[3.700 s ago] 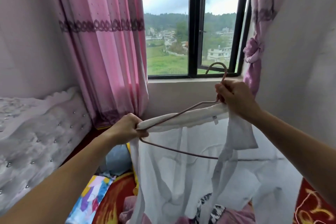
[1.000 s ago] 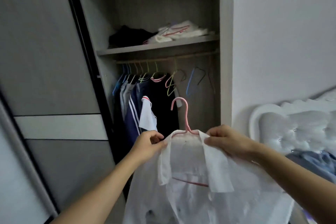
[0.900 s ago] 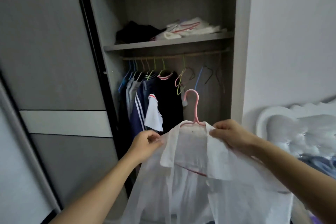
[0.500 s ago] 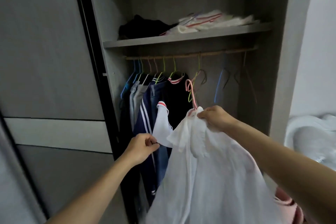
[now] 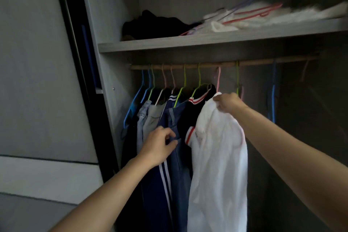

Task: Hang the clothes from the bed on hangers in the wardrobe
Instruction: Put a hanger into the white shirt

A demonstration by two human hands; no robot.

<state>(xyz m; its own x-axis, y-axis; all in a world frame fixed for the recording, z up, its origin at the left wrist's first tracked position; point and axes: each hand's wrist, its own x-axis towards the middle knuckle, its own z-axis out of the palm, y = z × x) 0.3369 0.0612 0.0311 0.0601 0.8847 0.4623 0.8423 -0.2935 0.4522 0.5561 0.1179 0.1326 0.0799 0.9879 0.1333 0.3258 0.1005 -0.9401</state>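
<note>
The white shirt (image 5: 216, 156) hangs on a pink hanger (image 5: 218, 79) inside the wardrobe. My right hand (image 5: 228, 102) grips the shirt's top at the hanger's neck. The hanger's hook reaches up to the wooden rod (image 5: 254, 62); whether it rests on the rod I cannot tell. My left hand (image 5: 160, 145) is lower left, fingers loosely curled against a navy striped garment (image 5: 169, 184) hanging beside the shirt. It holds nothing that I can see.
Several garments on blue, green and pink hangers (image 5: 150, 84) fill the rod's left half. Bare hangers (image 5: 273, 100) hang on the right. The shelf (image 5: 207, 40) above carries dark and white folded clothes and loose hangers. The sliding door (image 5: 47, 81) stands at left.
I turned from the bed to the wardrobe and stepped close. My right hand raised the shirt and hanger to the rod. My left hand let go of the collar and moved onto the navy garment.
</note>
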